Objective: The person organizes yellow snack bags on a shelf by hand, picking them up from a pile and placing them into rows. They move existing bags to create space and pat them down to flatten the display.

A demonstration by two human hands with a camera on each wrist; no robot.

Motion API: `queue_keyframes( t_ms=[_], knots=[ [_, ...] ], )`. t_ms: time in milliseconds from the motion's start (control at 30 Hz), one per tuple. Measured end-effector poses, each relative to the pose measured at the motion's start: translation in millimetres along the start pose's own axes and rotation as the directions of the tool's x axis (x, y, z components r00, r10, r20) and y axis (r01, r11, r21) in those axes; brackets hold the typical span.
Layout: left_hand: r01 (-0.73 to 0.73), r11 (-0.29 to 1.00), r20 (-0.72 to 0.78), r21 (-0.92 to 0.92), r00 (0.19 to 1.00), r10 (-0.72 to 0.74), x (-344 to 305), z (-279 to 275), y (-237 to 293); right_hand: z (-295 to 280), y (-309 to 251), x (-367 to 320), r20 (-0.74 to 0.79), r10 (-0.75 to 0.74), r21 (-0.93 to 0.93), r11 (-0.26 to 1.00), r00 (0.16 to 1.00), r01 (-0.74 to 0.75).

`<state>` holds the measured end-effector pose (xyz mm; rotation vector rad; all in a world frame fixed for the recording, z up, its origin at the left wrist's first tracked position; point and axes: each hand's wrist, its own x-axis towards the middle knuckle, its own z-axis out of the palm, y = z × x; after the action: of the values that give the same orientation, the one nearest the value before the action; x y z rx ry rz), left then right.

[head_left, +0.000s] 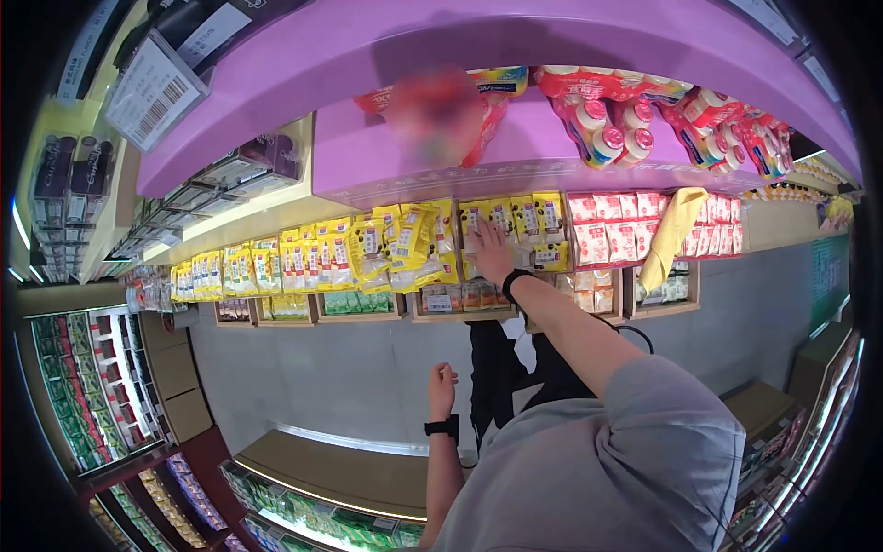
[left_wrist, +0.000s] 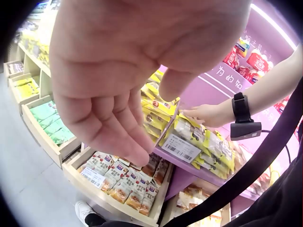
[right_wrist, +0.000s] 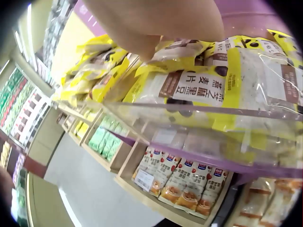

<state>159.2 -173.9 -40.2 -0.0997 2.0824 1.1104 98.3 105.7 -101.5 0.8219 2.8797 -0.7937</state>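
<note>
My right hand (head_left: 490, 250) reaches onto the yellow snack bags (head_left: 526, 221) on the purple shelf, fingers extended over them. In the right wrist view, that hand (right_wrist: 161, 21) touches the top of the bags, and its fingertips are mostly hidden. The nearest bag (right_wrist: 184, 92) has a clear front with yellow edges and a brown-and-white label. Low beside my body hangs my left hand (head_left: 442, 391), loosely curled and holding nothing. Up close in the left wrist view, the left hand (left_wrist: 137, 56) shows its palm and bent fingers in front of the shelf.
A clear plastic guard (right_wrist: 199, 116) fronts the bags. Wooden drawers (left_wrist: 113, 194) with small packets sit below. Pink-and-white packets (head_left: 621, 230) and a yellow cloth-like item (head_left: 676, 235) lie to the right. Bottle packs (head_left: 602, 138) stand on the upper purple ledge.
</note>
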Motion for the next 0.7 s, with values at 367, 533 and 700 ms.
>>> queue_keyframes(
  t_ms=[367,533,700],
  knots=[
    [-0.023,0.999,0.117,0.038,0.993,0.018,10,4,7,6,9,9,0.286,-0.174,-0.126,0.968,0.942,0.217],
    [-0.342,0.916,0.063,0.208,0.940,0.336,46,-2,34,-18,-3,7,0.347,-0.128,-0.111,0.978,0.929,0.177],
    [-0.509,0.709,-0.166,0.488,0.744,0.648,97,-13,131,-1,7,-6,0.076,-0.181,-0.018,0.983,0.981,0.182]
  ],
)
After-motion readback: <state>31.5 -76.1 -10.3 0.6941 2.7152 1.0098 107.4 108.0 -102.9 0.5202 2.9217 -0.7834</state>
